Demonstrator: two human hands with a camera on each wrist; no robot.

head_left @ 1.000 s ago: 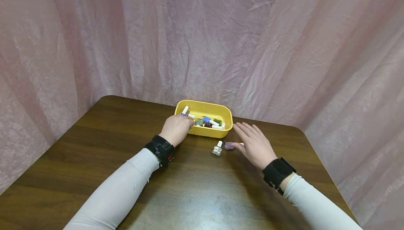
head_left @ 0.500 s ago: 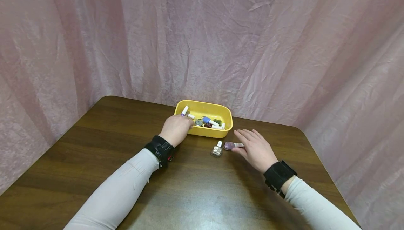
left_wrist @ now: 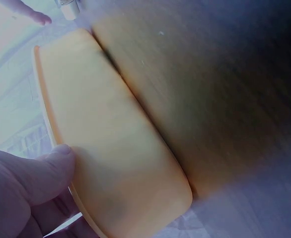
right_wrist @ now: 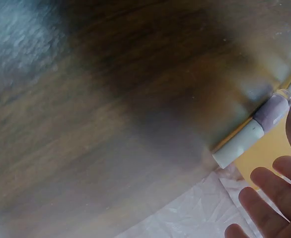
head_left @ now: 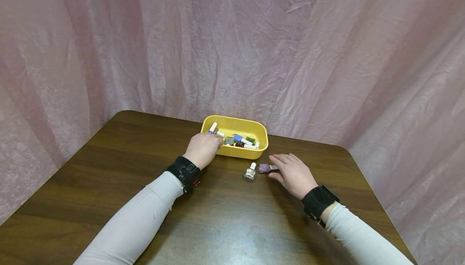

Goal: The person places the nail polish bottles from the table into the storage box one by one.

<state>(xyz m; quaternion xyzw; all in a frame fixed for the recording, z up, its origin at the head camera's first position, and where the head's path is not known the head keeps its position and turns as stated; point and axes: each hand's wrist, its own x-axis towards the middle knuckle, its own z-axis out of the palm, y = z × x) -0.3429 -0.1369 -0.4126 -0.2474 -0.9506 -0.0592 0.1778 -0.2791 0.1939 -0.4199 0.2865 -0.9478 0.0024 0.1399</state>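
Observation:
My left hand [head_left: 203, 148] grips the near left rim of a yellow plastic tub [head_left: 247, 124]. In the left wrist view its thumb [left_wrist: 56, 166] presses the outside wall while the other fingers go over the rim. Just off the tub's near right corner, a lilac nail polish bottle [head_left: 264, 168] with a white cap lies on its side. Over its cap end hovers my right hand [head_left: 293, 175], fingers spread and loosely bent, holding nothing. The right wrist view has the lilac bottle [right_wrist: 272, 113] beside the thumb. A silver glitter nail polish bottle [head_left: 250, 173] is left of it.
Several nail polish bottles lie inside the tub, among them a blue one [head_left: 237, 137] and a purple one with a white cap [head_left: 213, 127]. All stand on a brown wooden table [head_left: 120, 168]. A pink curtain [head_left: 232, 47] hangs behind the table's far edge.
My right hand has drawn slightly back toward me from beside the tub's corner, its fingers bending a little, now lower by the lilac bottle's cap. The left hand and tub stay put.

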